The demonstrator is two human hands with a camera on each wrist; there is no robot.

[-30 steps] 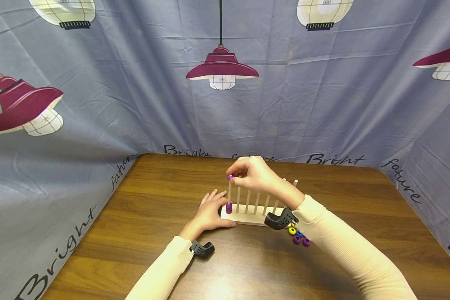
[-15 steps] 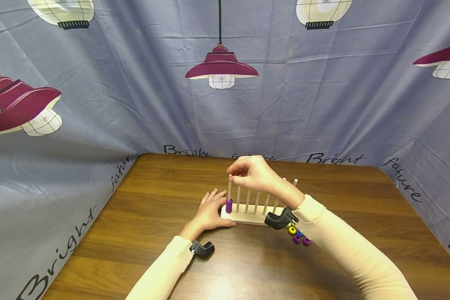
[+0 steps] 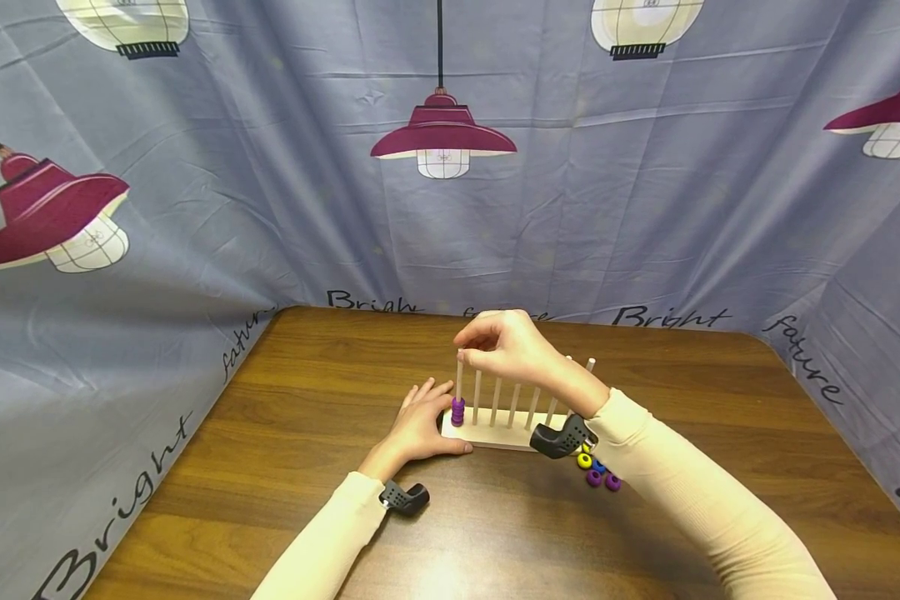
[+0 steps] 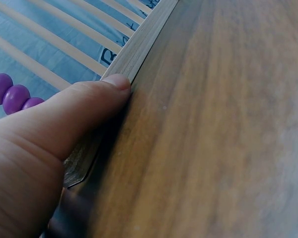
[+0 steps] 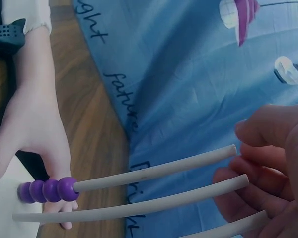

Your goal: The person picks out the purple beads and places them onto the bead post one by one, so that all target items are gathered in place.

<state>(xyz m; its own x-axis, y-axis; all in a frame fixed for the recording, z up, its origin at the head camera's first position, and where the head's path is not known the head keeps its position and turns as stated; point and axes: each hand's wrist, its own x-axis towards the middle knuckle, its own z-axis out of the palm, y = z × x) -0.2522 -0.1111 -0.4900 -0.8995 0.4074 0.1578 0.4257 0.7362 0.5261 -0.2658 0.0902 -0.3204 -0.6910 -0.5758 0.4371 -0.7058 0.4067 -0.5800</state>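
A wooden board [image 3: 506, 437] carries a row of upright pegs. On its leftmost peg [image 5: 159, 170], several purple beads [image 3: 457, 412] are stacked at the bottom. My left hand [image 3: 416, 425] lies at the board's left end with fingers spread. Its thumb [image 4: 89, 101] rests against the front edge, in the left wrist view. At the top of the leftmost peg is my right hand [image 3: 512, 345], fingers bent and thumb apart from them. No bead shows between those fingers in the right wrist view.
To the right, near the board's front edge, loose beads lie on the wooden table [image 3: 330, 375]: yellow [image 3: 584, 461], blue [image 3: 598, 467] and purple [image 3: 612, 482]. My right forearm partly covers that area. A printed curtain [image 3: 450, 242] surrounds the table.
A purple bead held at the peg's top has been let go and has dropped onto the stack. The right hand stays there almost still. My left hand has not moved.
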